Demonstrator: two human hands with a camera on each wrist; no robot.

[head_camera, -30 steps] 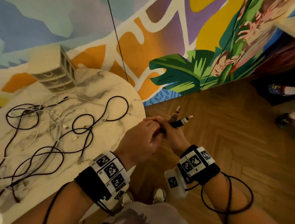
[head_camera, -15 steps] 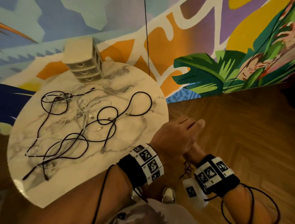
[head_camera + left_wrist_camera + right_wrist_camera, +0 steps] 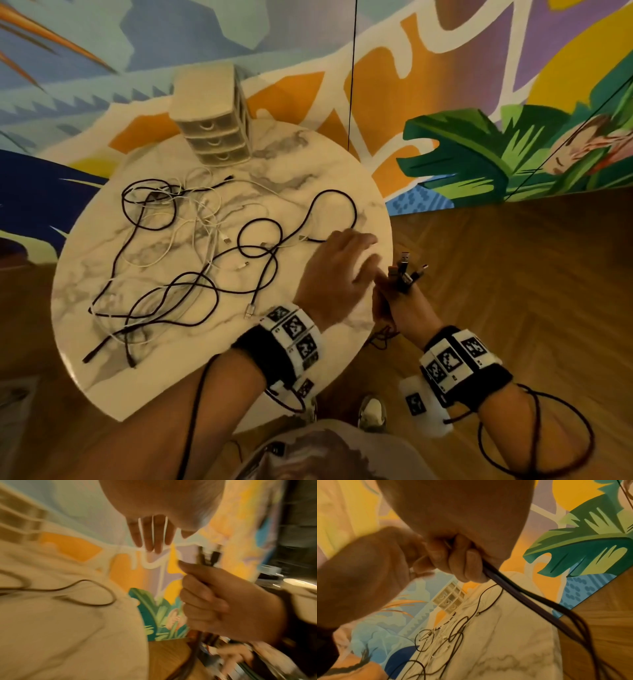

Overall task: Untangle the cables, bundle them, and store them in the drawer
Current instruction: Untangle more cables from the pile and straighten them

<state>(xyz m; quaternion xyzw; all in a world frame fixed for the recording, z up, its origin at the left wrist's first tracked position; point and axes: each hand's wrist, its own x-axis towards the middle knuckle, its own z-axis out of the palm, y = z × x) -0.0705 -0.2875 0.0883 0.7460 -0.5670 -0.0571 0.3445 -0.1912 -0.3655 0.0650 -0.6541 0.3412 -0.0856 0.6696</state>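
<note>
A tangle of black and white cables (image 3: pixel 205 240) lies spread over the round marble table (image 3: pixel 325 164). My left hand (image 3: pixel 368 251) hovers over the table's right edge with its fingers (image 3: pixel 152 536) straight, close to a black cable loop (image 3: pixel 337 198) and holding nothing. Just off the table edge, my right hand (image 3: pixel 394 298) grips a bunch of black cables (image 3: pixel 513 588); their plugs (image 3: pixel 407 270) stick up above the fist, and the rest hangs down toward the floor. A small beige drawer unit (image 3: pixel 214 137) stands at the table's far edge with its three drawers closed.
A painted mural wall (image 3: pixel 479 154) stands right behind the table. To the right and below lies wooden floor (image 3: pixel 513 274). My shoes (image 3: pixel 371 411) show under the table's near edge. A thin black line (image 3: pixel 352 68) hangs in front of the wall.
My left hand has come off the cable bunch in my right hand and reached left over the table edge. The view has swung toward the table. My right hand still grips the bunch.
</note>
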